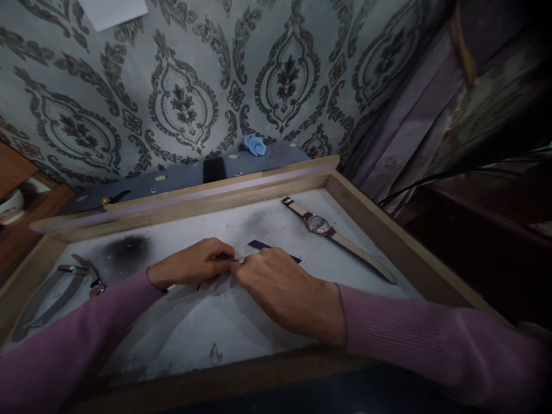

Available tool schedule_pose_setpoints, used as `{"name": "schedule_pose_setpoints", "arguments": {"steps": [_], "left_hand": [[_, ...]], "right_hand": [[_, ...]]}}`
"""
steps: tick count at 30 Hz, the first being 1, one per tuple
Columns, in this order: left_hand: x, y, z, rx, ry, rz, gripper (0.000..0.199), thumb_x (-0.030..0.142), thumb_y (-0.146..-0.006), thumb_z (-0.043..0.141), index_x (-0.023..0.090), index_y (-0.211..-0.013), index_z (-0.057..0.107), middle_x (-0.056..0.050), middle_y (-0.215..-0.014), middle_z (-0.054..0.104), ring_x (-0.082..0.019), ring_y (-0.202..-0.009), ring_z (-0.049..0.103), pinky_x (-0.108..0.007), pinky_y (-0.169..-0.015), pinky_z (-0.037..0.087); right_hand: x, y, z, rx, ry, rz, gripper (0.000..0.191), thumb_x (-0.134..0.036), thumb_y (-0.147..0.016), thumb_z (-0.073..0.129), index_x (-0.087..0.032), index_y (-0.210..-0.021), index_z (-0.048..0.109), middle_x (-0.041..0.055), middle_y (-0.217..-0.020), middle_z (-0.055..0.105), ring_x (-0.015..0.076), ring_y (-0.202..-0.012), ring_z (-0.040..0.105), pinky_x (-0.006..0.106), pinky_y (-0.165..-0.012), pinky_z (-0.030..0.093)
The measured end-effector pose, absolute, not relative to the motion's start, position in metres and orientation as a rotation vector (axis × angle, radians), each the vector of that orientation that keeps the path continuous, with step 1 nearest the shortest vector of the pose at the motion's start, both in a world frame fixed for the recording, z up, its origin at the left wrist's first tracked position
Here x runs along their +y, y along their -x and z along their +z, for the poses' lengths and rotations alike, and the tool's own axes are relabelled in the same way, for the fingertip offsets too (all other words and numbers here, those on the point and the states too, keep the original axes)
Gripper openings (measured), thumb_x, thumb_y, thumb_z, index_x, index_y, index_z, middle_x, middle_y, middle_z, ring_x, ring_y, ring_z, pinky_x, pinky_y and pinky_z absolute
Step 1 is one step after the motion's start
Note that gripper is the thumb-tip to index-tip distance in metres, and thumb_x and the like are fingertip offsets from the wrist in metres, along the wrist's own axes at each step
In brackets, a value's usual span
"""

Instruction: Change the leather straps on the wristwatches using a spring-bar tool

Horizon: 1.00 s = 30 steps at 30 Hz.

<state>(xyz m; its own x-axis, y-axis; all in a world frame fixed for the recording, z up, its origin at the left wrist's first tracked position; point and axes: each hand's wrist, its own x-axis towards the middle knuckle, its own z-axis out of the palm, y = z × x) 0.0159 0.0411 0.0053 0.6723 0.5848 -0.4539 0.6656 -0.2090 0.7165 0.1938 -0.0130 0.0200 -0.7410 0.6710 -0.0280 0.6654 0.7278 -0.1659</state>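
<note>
My left hand (196, 263) and my right hand (280, 287) meet over the white floor of a wooden tray (379, 241). Both are closed, fingertips pinched together around something small. Only a pale, shiny bit of it shows between them, and its kind is hidden by the fingers. A flat dark strip (257, 245) lies just behind my right hand and partly under it in view. To the right, a wristwatch (318, 224) with a round gold-coloured case rests with its strap spread out. Beside my left sleeve are a grey strap (60, 305) and a partly covered watch (95, 283).
Behind the tray, a blue patterned cloth (181, 179) bears a crumpled light-blue wad (255, 145) and a dark flat object (214, 169). A black smudge (127, 251) marks the tray floor. A bowl (11, 206) stands at far left; a curtain (401, 132) hangs right.
</note>
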Motion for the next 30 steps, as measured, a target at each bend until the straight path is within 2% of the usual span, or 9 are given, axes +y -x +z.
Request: {"name": "schedule_pose_setpoints", "arguments": {"steps": [6, 10, 17, 22, 25, 30], "left_hand": [[0.043, -0.014, 0.002, 0.972, -1.845, -0.091, 0.019, 0.025, -0.086, 0.048, 0.016, -0.071, 0.055, 0.006, -0.05, 0.045, -0.009, -0.044, 0.042, -0.02, -0.044, 0.03], [0.044, -0.013, 0.001, 0.968, -1.82, -0.075, 0.018, 0.026, -0.085, 0.049, 0.016, -0.071, 0.056, 0.006, -0.049, 0.044, -0.009, -0.044, 0.041, -0.02, -0.044, 0.03], [0.042, -0.014, 0.002, 1.014, -1.755, -0.083, 0.02, 0.03, -0.084, 0.05, 0.016, -0.071, 0.055, 0.006, -0.049, 0.042, -0.009, -0.044, 0.039, -0.021, -0.045, 0.028], [0.039, -0.015, 0.003, 1.037, -1.748, -0.051, 0.025, 0.036, -0.086, 0.049, 0.016, -0.072, 0.055, 0.007, -0.049, 0.042, -0.009, -0.045, 0.038, -0.021, -0.045, 0.028], [0.036, -0.016, 0.005, 1.015, -1.765, -0.023, 0.024, 0.036, -0.087, 0.049, 0.016, -0.074, 0.055, 0.006, -0.051, 0.042, -0.009, -0.045, 0.037, -0.021, -0.045, 0.028], [0.028, -0.014, 0.01, 0.99, -1.722, 0.015, 0.025, 0.036, -0.088, 0.047, 0.015, -0.08, 0.058, 0.006, -0.05, 0.044, -0.008, -0.045, 0.037, -0.021, -0.045, 0.029]], "right_hand": [[-0.004, -0.199, 0.013, -2.92, 1.079, 0.272, 0.021, 0.001, -0.076, 0.052, -0.01, -0.087, 0.065, 0.0074, -0.069, 0.066, 0.015, -0.055, 0.053, 0.03, -0.047, 0.014], [-0.002, -0.207, 0.009, -2.889, 1.084, 0.298, 0.019, 0.001, -0.075, 0.051, -0.011, -0.083, 0.063, 0.0052, -0.066, 0.063, 0.0124, -0.053, 0.048, 0.029, -0.047, 0.015], [0.002, -0.221, 0.017, -2.613, 1.355, 0.564, 0.014, -0.005, -0.086, 0.046, -0.015, -0.085, 0.056, -0.0008, -0.06, 0.054, 0.0102, -0.05, 0.038, 0.025, -0.049, 0.02], [0.01, -0.225, 0.007, -2.406, 1.407, 0.765, 0.011, -0.011, -0.09, 0.04, -0.014, -0.094, 0.05, 0.0015, -0.071, 0.056, 0.0127, -0.06, 0.047, 0.024, -0.057, 0.032], [0.013, -0.224, 0.001, -2.283, 1.358, 0.907, 0.015, -0.016, -0.093, 0.038, -0.013, -0.093, 0.052, 0.0052, -0.08, 0.06, 0.014, -0.07, 0.052, 0.025, -0.064, 0.037], [0.017, -0.219, -0.002, -2.216, 1.309, 1.173, 0.029, -0.033, -0.092, 0.047, -0.01, -0.082, 0.064, 0.0043, -0.07, 0.061, 0.0132, -0.063, 0.051, 0.024, -0.056, 0.037]]}}
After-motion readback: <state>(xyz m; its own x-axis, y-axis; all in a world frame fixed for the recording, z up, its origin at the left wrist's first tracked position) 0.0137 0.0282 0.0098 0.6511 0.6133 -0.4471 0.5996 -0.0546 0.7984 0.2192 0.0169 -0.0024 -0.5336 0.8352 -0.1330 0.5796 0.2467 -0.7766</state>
